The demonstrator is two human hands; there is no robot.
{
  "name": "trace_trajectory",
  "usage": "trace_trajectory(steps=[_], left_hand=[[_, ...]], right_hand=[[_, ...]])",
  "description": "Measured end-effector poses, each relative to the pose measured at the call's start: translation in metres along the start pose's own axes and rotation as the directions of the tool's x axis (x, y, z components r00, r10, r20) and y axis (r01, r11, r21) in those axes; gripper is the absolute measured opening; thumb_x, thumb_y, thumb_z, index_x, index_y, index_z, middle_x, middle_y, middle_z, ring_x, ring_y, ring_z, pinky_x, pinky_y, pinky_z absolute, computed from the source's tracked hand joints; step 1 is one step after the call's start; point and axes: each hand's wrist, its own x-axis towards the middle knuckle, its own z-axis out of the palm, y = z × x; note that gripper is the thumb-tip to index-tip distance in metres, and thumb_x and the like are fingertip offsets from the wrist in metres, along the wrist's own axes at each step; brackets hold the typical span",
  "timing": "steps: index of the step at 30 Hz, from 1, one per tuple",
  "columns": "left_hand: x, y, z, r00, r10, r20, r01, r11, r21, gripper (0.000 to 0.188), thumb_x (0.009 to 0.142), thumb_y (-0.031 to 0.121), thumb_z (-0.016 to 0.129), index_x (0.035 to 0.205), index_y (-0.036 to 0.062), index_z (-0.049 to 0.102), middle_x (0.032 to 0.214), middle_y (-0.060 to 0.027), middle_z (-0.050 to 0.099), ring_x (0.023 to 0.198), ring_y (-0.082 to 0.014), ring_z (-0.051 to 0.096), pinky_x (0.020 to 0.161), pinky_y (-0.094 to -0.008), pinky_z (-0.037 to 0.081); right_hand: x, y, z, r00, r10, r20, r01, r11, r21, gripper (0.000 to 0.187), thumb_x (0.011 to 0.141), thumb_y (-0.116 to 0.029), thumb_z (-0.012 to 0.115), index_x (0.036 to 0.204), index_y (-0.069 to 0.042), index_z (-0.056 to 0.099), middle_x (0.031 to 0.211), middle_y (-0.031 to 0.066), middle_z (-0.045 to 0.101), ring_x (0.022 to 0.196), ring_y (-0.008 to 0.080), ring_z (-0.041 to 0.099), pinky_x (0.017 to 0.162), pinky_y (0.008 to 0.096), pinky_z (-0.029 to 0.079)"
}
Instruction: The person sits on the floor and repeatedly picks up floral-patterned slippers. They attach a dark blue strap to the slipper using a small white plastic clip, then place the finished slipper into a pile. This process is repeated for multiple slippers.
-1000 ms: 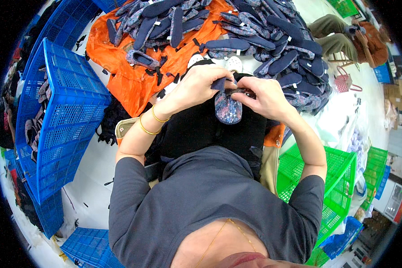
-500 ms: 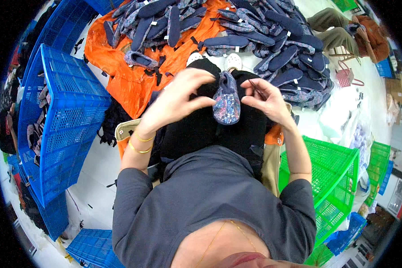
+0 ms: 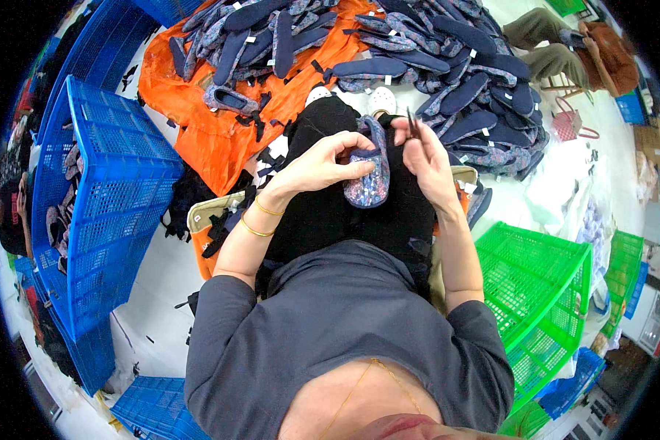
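A navy fabric slipper (image 3: 367, 192) with a flowery, multicoloured toe rests over my black-trousered lap, its toe toward me. My left hand (image 3: 337, 159) is closed on it, thumb on the upper by the foot opening and fingers at the edge. Just right of the slipper and apart from it, my right hand (image 3: 427, 158) is raised, fingers curled round small dark snips (image 3: 413, 125) whose tips point up and away. Their blades are too blurred to make out whether they are parted.
Heaps of similar slippers (image 3: 455, 73) lie ahead, partly on an orange sheet (image 3: 198, 139) with black scraps. Blue crates (image 3: 117, 198) stand at left, a green crate (image 3: 535, 286) at right. Another person (image 3: 601, 55) sits at far right. A checked bag (image 3: 565, 126) lies nearby.
My left hand has come in from beside the slipper and taken hold of its toe part. My right hand has turned upward, bringing the snips into plain view.
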Motion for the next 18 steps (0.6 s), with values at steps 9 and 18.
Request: trace_trajectory(steps=[9,18], left_hand=[[0.000,-0.009,-0.001,1.000,0.018,0.013,-0.016,0.990,-0.143,0.027,0.090,0.015,0.067,0.112,0.0034,0.057,0.098,0.0014,0.060,0.087,-0.0046,0.055,0.076,-0.0214,0.048],[-0.003,-0.005,0.001,0.998,0.056,-0.004,-0.056,0.990,-0.132,0.027,0.089,0.017,0.068,0.110,0.0045,0.057,0.097,0.0030,0.057,0.085,-0.0034,0.051,0.074,-0.0208,0.045]], right_hand=[[-0.021,0.018,-0.009,0.985,-0.159,0.073,0.174,0.833,-0.525,0.029,0.082,-0.013,0.073,0.107,0.000,0.062,0.081,0.0051,0.059,0.067,0.0102,0.055,0.061,0.0228,0.047],[-0.004,-0.004,0.004,0.954,-0.226,0.196,0.298,0.681,-0.668,0.026,0.080,-0.017,0.076,0.098,-0.002,0.065,0.078,0.0061,0.064,0.063,0.0120,0.061,0.059,0.0252,0.050]])
